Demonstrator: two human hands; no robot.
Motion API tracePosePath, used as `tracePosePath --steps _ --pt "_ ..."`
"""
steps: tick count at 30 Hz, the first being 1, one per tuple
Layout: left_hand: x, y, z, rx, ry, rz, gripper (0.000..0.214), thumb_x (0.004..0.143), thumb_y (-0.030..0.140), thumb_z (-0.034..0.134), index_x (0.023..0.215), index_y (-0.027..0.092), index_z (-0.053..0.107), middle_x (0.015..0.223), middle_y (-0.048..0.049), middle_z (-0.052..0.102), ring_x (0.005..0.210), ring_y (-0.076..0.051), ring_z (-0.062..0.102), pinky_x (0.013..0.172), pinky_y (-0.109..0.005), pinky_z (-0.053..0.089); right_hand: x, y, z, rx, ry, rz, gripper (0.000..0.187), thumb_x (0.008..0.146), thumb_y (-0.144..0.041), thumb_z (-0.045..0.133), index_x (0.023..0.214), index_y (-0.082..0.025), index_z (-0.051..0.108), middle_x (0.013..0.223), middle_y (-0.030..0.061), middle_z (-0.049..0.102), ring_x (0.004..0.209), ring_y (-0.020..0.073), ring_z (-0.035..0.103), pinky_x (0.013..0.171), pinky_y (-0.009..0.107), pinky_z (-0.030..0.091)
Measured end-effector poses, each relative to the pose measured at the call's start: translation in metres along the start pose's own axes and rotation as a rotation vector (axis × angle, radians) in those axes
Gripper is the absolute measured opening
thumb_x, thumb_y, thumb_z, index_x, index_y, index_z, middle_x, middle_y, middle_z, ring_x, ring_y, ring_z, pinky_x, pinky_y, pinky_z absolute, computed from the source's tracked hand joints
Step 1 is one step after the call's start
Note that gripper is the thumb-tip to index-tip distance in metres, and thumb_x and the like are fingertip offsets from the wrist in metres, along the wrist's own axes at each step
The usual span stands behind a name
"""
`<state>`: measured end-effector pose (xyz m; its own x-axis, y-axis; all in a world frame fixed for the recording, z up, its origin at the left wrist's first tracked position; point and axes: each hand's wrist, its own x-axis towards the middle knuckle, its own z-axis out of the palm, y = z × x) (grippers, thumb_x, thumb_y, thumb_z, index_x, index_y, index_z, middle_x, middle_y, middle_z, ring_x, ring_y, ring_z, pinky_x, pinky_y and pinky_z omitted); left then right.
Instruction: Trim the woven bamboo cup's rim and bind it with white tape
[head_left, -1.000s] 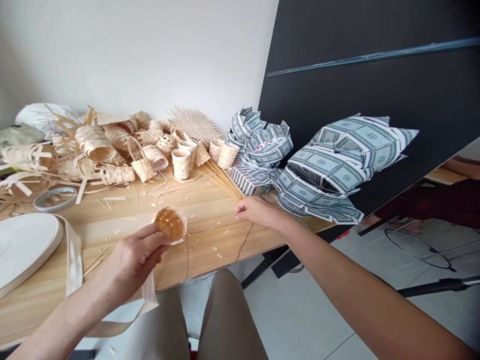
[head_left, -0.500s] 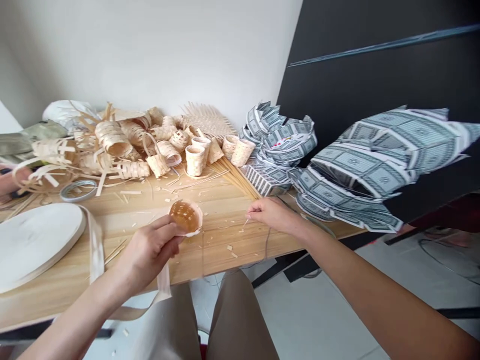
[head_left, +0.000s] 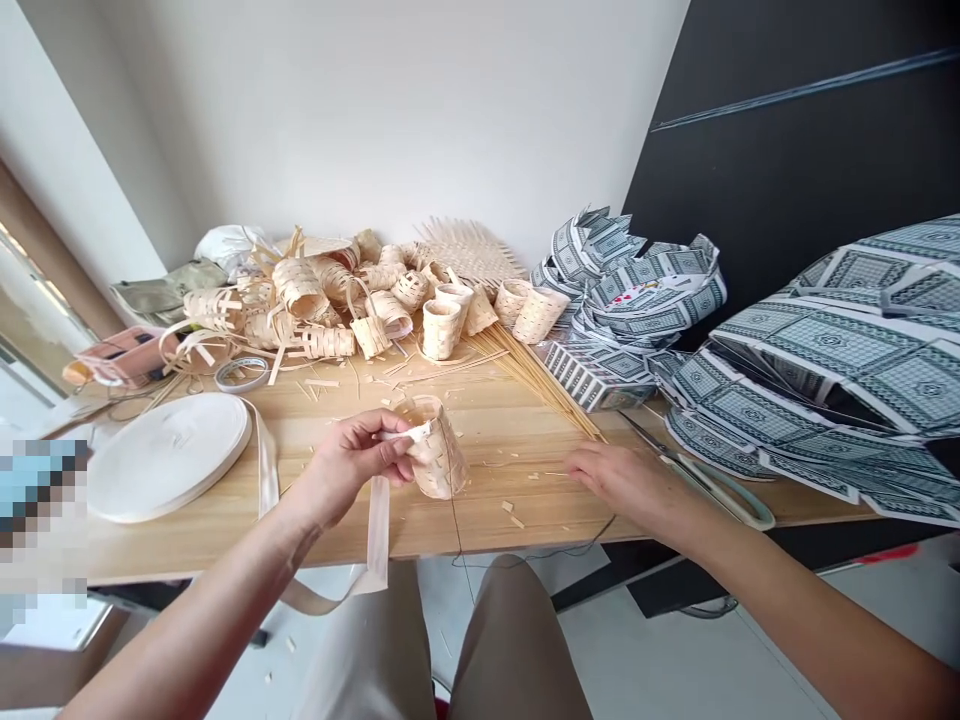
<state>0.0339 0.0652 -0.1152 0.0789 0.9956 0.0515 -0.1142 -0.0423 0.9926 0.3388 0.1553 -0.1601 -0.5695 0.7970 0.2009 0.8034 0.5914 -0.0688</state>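
Note:
My left hand (head_left: 367, 460) pinches the rim of a small woven cup (head_left: 442, 462), which is tilted with its mouth up and toward the hand. White ribbon (head_left: 379, 530) lies along the rim under my fingers and hangs down past the table edge. A dark thread (head_left: 455, 520) runs down the cup's side, drops below the edge and loops toward my right. Low over the tabletop, my right hand (head_left: 611, 480) has its fingertips pressed together; a thin, needle-like piece shows at them. Scissors (head_left: 720, 490) lie beside that wrist, partly hidden.
A large white ribbon roll (head_left: 169, 455) and a tape roll (head_left: 241, 373) lie at left. Woven cups (head_left: 441, 330) and tubes crowd the back, beside a bundle of thin sticks (head_left: 540, 385). Folded-card models (head_left: 825, 370) fill the right side. Scraps dot the wooden table (head_left: 495, 520).
The view has swung left. The cup has turned from showing its inside to showing its woven side. My right hand has turned palm down, and the scissors beside it now show.

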Motion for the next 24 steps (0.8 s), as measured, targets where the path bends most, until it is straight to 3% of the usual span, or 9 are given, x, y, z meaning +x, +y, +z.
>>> tracePosePath --steps 5,8,10,13,18,21,24 --pt "-0.003 0.0 0.006 0.193 0.014 0.139 0.026 0.072 0.037 0.067 0.072 0.013 0.057 0.053 0.0027 0.056 0.045 -0.007 0.053 0.046 -0.018 0.046 -0.005 0.0 0.002 -0.052 -0.066 0.002 0.021 0.08 -0.011 0.042 0.064 -0.019 0.054 0.071 0.0027 0.058 0.06 0.0168 0.054 0.052 0.028 0.031" --pt "-0.01 0.003 0.008 0.53 0.023 0.402 0.018 0.081 0.028 0.057 0.072 0.013 0.059 0.059 0.0021 0.053 0.044 -0.005 0.051 0.044 -0.017 0.044 -0.01 -0.002 -0.007 -0.053 -0.071 0.035 0.02 0.08 -0.01 0.039 0.066 -0.019 0.05 0.069 0.0017 0.056 0.059 0.0159 0.053 0.051 0.027 0.032" --pt "-0.018 0.008 0.009 0.79 0.012 0.632 0.015 0.085 0.022 0.051 0.077 0.014 0.061 0.066 0.0008 0.054 0.048 -0.005 0.052 0.047 -0.017 0.045 -0.014 -0.009 -0.023 -0.001 -0.003 0.009 0.02 0.083 -0.013 0.036 0.068 -0.02 0.048 0.071 0.0027 0.055 0.062 0.0162 0.054 0.054 0.028 0.036" --pt "-0.03 0.014 0.012 1.093 -0.028 0.875 0.016 0.088 0.016 0.045 0.085 0.016 0.06 0.072 -0.0009 0.057 0.059 -0.007 0.057 0.054 -0.016 0.046 -0.025 -0.032 -0.059 0.153 0.245 -0.152 0.019 0.087 -0.019 0.035 0.075 -0.021 0.049 0.082 0.0048 0.056 0.073 0.0172 0.055 0.063 0.029 0.042" --pt "-0.045 0.016 0.019 1.301 -0.126 1.001 0.021 0.088 0.009 0.039 0.096 0.017 0.056 0.08 -0.0016 0.059 0.068 -0.008 0.059 0.057 -0.014 0.046 -0.048 -0.094 -0.114 0.146 0.509 -0.338 0.013 0.089 -0.014 0.041 0.085 -0.023 0.05 0.08 0.0021 0.057 0.07 0.0152 0.055 0.061 0.027 0.042" --pt "-0.052 0.017 0.025 1.339 -0.119 1.078 0.023 0.088 0.007 0.038 0.099 0.017 0.054 0.082 -0.002 0.06 0.066 -0.008 0.059 0.055 -0.014 0.045 -0.051 -0.122 -0.124 0.104 0.49 -0.499 0.023 0.088 -0.008 0.037 0.086 -0.02 0.056 0.078 0.0024 0.056 0.069 0.0133 0.053 0.062 0.026 0.042" --pt "-0.06 0.022 0.031 1.379 -0.146 1.127 0.022 0.089 0.008 0.036 0.098 0.015 0.054 0.082 -0.0029 0.061 0.064 -0.008 0.059 0.053 -0.016 0.044 -0.047 -0.135 -0.12 0.08 0.429 -0.569 0.03 0.088 -0.006 0.035 0.078 -0.018 0.06 0.073 0.0027 0.054 0.064 0.0126 0.048 0.057 0.026 0.038"
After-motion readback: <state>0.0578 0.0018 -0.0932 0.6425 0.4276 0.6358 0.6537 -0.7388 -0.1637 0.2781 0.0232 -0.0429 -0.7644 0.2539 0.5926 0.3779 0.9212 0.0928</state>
